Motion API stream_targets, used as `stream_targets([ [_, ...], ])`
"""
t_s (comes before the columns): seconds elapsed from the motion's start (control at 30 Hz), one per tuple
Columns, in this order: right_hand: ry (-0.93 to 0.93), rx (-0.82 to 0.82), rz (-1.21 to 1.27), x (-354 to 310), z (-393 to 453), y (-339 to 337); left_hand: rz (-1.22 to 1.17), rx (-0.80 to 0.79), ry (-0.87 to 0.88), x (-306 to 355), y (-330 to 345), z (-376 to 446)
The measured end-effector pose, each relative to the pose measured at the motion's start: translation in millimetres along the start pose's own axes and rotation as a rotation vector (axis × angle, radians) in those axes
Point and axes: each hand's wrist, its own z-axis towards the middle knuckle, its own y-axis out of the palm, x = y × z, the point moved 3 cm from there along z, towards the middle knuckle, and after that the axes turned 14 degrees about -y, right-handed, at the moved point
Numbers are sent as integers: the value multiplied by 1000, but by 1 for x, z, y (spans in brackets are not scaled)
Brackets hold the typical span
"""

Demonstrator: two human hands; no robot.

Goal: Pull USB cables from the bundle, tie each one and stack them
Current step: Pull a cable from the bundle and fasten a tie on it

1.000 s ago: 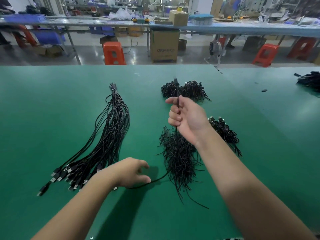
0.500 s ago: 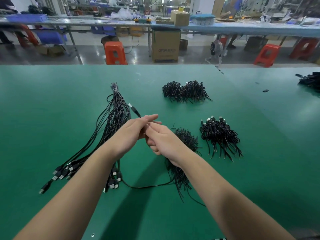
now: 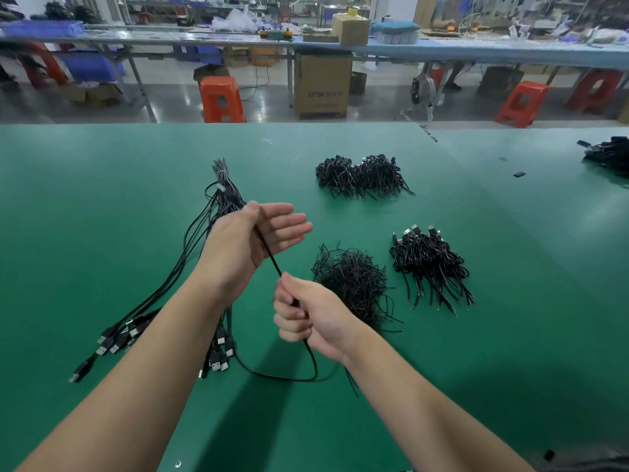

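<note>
Head view: the right hand [image 3: 315,313] gripped 1 USB cable [image 3: 269,255] in curled fingers above the green table [image 3: 102,199]. The left hand [image 3: 253,233] pinned it under the thumb, fingers straight. The bundle [image 3: 190,253] lay left. Carton [image 3: 322,84] print was unreadable.

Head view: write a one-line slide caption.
Left hand and right hand stretch one USB cable above the green table.

One black USB cable [image 3: 269,255] runs taut from left hand [image 3: 253,233] to right hand [image 3: 308,313], slack looping on the green table [image 3: 102,199], beside the fanned cable bundle [image 3: 204,233]; tied cables [image 3: 429,264] stacked right.
</note>
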Motion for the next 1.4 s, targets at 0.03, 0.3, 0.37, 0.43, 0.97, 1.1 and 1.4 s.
stream_targets([
  [0.03,8,1,50,2,-1,-1,-150,-34,-20,1,0,1],
  [0.3,63,76,147,-9,4,-19,506,-531,-510,-11,-6,-24],
  [0.37,70,95,141,-15,4,-24,774,-481,-589,-20,-10,-24],
  [0.43,55,92,124,-20,5,-27,939,-326,-604,-28,-14,-19],
  [0.97,19,86,94,5,3,-15,-252,114,-84,-48,2,9],
  [1.1,59,65,196,17,-2,-17,-448,100,-212,-32,-5,12],
  [1.4,60,124,305,12,-6,-39,771,-559,-403,-23,-22,-19],
])
